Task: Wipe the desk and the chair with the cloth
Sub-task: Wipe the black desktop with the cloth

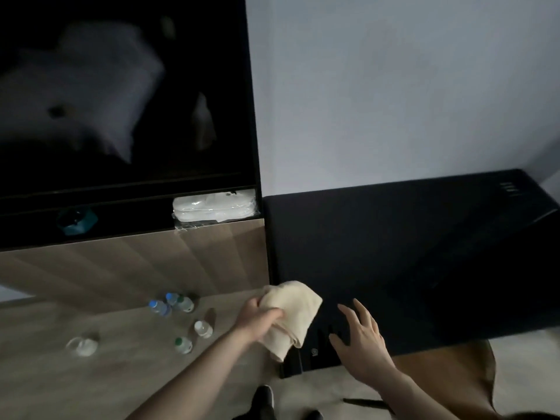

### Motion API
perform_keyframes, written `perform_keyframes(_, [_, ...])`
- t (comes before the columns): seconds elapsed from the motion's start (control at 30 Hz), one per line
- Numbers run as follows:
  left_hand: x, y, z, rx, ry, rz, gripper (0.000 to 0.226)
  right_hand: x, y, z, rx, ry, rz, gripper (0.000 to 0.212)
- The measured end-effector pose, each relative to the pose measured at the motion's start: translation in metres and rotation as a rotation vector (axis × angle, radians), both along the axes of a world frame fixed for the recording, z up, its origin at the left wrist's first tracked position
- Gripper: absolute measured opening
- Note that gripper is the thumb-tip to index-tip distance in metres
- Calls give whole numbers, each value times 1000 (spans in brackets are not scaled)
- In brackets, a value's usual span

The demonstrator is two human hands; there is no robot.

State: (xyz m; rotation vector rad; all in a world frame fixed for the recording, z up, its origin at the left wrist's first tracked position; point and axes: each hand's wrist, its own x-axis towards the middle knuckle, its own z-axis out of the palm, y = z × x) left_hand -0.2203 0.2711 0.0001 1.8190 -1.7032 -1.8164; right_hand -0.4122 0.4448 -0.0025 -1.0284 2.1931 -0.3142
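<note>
A cream cloth (295, 313) hangs bunched from my left hand (257, 321), which grips it over the near left corner of the black desk (394, 253). My right hand (362, 341) hovers with fingers spread above the desk's front edge, just right of the cloth and apart from it. A brown chair (448, 365) shows partly under the desk's front edge, behind my right forearm.
A wooden counter (91, 359) to the left carries several small water bottles (178, 304) and a clear lidded cup (82, 346). Above it a dark TV screen (121, 86) and a shelf with a wrapped white packet (215, 206). A white wall stands behind the desk.
</note>
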Motion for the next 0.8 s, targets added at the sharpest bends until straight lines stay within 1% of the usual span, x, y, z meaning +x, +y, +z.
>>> perform_keyframes(0.1, [-48,14,-20,32,21,-164,59,-21,16,-3,6,26,-30,73])
perform_keyframes(0.2, [-70,14,-47,2,-46,-395,67,-33,20,-13,50,63,-67,75])
perform_keyframes(0.27, [-73,11,-61,-80,-117,-484,69,-36,19,-22,86,74,-63,77])
perform_keyframes(0.33, [-66,8,-73,-156,-148,-449,68,-36,12,-32,116,80,-23,81])
perform_keyframes(0.4, [-50,7,-77,-229,-155,-371,60,-31,1,-42,147,84,52,84])
perform_keyframes(0.5, [-19,15,-78,-349,-210,-370,51,-16,-19,-62,157,78,196,87])
perform_keyframes(0.57, [-3,25,-77,-388,-233,-407,53,-8,-35,-74,159,33,239,86])
perform_keyframes(0.67, [5,40,-79,-435,-260,-403,55,-2,-50,-89,175,-29,256,88])
perform_keyframes(0.73, [1,49,-84,-455,-274,-362,56,-2,-46,-101,176,-15,283,87])
perform_keyframes(0.8, [-9,58,-88,-464,-275,-301,57,-10,-35,-112,179,47,342,83])
